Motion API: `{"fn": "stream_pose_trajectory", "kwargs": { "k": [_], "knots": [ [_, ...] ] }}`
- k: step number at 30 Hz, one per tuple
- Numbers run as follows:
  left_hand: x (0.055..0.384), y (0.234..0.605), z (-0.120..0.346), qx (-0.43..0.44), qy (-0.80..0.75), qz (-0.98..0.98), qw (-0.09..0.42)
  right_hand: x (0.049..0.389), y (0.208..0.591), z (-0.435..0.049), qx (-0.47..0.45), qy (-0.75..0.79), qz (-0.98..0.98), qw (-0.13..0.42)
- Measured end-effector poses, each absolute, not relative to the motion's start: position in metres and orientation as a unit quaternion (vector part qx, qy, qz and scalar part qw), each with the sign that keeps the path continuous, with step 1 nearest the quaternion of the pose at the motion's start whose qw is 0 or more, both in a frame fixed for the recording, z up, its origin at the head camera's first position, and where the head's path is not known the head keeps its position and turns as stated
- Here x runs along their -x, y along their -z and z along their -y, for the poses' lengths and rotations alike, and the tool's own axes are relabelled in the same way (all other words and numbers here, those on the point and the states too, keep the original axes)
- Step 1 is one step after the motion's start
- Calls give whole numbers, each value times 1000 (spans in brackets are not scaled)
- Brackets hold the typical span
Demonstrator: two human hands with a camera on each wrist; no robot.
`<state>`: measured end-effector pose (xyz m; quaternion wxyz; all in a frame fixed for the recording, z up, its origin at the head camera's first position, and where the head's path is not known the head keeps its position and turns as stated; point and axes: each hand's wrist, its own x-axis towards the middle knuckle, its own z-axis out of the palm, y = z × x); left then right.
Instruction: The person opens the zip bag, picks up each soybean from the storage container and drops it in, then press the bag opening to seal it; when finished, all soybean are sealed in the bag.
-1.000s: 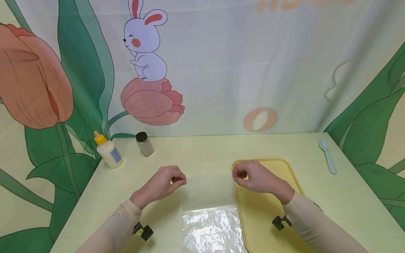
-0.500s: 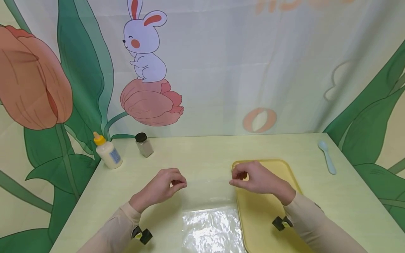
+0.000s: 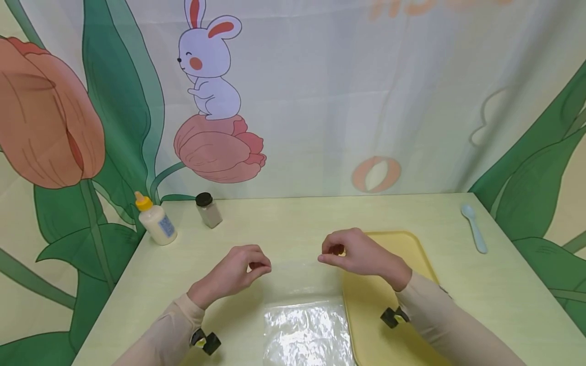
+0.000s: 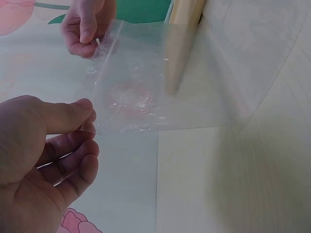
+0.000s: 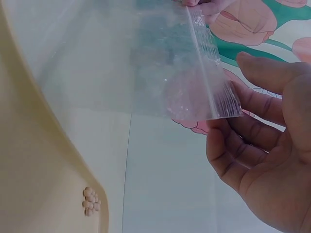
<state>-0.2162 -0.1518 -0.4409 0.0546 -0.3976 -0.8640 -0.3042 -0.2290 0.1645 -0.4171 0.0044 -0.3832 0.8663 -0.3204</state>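
Left hand pinches clear bag corner, likely steadying it; opposite corner sits at right hand's loose fingers.

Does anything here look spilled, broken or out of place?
No, nothing stands out. The yellow-topped bottle and black-lidded jar stand upright, the spoon lies flat, and the clear bag in the left hand is wrinkled but shows no visible tear.
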Motion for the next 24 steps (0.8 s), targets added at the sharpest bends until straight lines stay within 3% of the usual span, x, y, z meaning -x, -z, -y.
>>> {"fn": "stream_pose_trajectory", "kwargs": {
  "k": [24],
  "knots": [
    [216,438,151,409,299,860,66,234,415,-136,405,304,-862,27]
  ]
}}
